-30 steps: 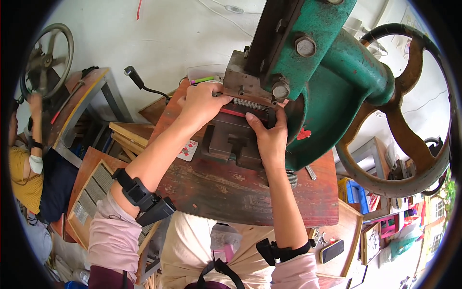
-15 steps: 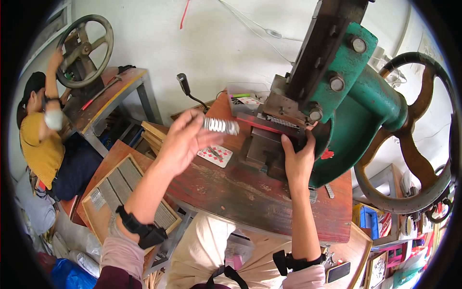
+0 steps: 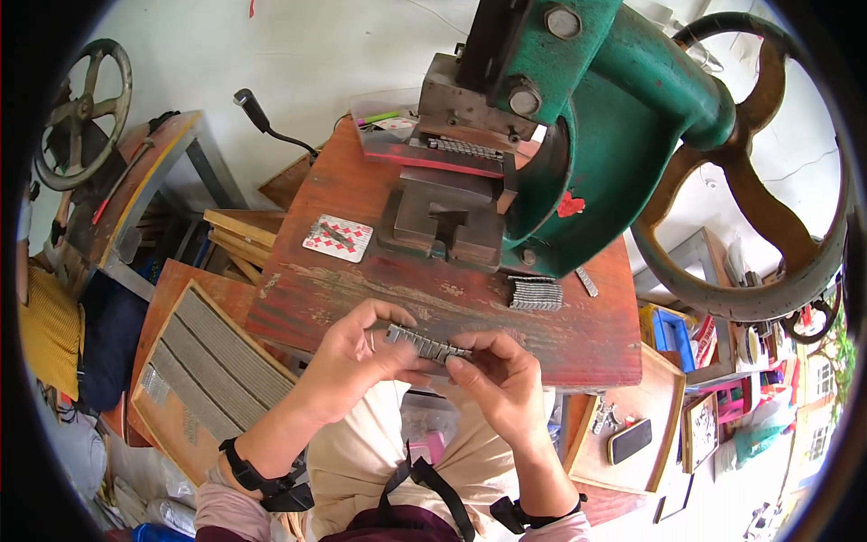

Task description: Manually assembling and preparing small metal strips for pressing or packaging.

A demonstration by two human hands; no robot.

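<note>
Just over the table's front edge, a short row of small silvery metal pieces (image 3: 428, 347) spans both my hands. My left hand (image 3: 345, 369) pinches its left end between thumb and fingers. At its right end, the thumb and fingertips of my right hand (image 3: 502, 384) close on it. Beyond my hands stands a green hand press (image 3: 623, 154). A red-edged bar (image 3: 433, 155) lies across the press's dark metal block (image 3: 442, 212), with a line of small metal pieces (image 3: 465, 147) along it. A neat stack of metal strips (image 3: 536, 294) rests on the table near the press.
A playing card (image 3: 337, 238) with a metal piece on it lies on the wooden table (image 3: 307, 298). A tray of grey strips (image 3: 226, 357) is at left, a phone (image 3: 629, 440) at lower right. The press's large wheel (image 3: 650, 244) stands right. Another person's yellow top (image 3: 47, 330) shows far left.
My right hand has left the press's bar and joined my left hand. Both now hold the metal row close to my body. The view has shifted right and downward.
</note>
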